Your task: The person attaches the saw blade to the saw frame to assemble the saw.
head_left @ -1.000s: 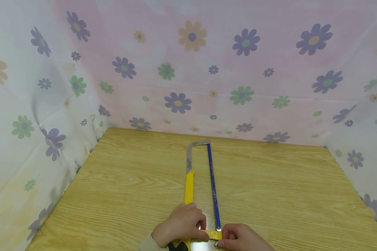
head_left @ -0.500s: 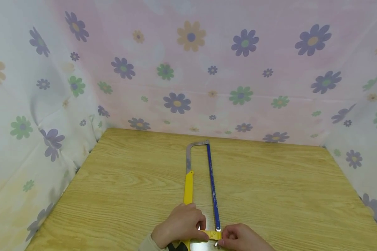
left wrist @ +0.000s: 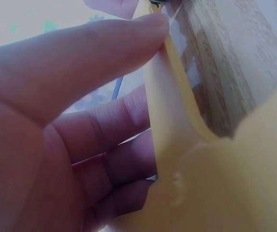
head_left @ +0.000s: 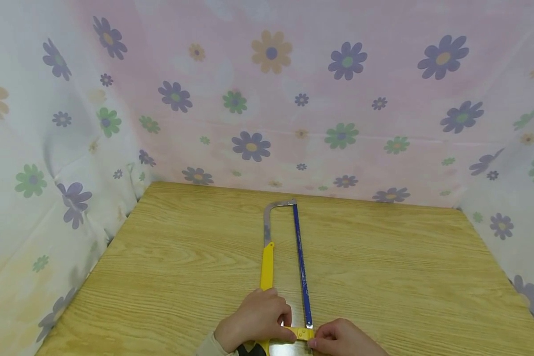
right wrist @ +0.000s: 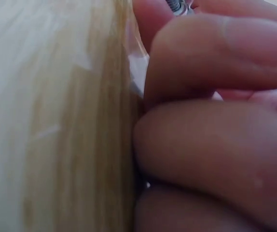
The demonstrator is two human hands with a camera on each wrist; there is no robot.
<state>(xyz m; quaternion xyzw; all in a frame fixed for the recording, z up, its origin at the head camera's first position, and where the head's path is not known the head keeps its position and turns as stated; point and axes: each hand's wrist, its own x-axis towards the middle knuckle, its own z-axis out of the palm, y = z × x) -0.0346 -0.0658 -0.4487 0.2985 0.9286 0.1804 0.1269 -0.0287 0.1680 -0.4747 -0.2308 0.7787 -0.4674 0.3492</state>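
Observation:
A hacksaw (head_left: 267, 267) with a yellow and silver frame lies on the table in the head view, its blue blade (head_left: 302, 267) on the right side. My left hand (head_left: 259, 316) holds the yellow frame near the handle, thumb along the front arm (left wrist: 165, 96) in the left wrist view. At the near end of the blade, my right hand (head_left: 346, 338) pinches the wing nut beside the yellow bracket (head_left: 303, 333). Fingers cover most of that nut. A bit of threaded bolt (right wrist: 177, 6) shows above the curled right fingers in the right wrist view.
The wood-grain tabletop (head_left: 405, 267) spreads out on both sides of the saw. Flower-printed cloth (head_left: 302, 123) encloses its back and sides.
The right fingers and thumb have shifted slightly at the wing nut, whose silver wings showed earlier and are now mostly covered. Left hand and hacksaw stay in place.

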